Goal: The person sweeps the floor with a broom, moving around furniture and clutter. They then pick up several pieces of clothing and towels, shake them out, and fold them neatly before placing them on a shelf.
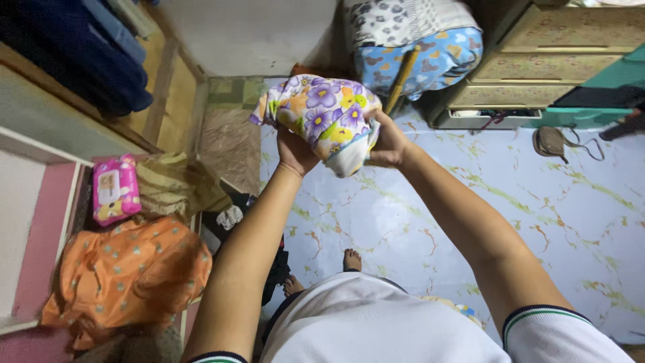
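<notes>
Both my arms are raised in front of me, holding a bundled floral cloth (pixel 321 107) with purple and yellow flowers on white. My left hand (pixel 295 151) grips it from underneath on the left side. My right hand (pixel 388 142) clasps its right edge, where a plain white part hangs down. The cloth is held up in the air above the marbled floor (pixel 470 202). My bare feet (pixel 349 261) show below, past my white shirt.
An orange dotted bundle (pixel 127 275), a pink wipes pack (pixel 115 188) and a striped cloth (pixel 178 185) lie at the left. Blue and grey patterned pillows (pixel 423 47) and a wooden stick (pixel 401 79) lean by a wooden dresser (pixel 551 60). A brown pouch (pixel 551 141) lies on the floor.
</notes>
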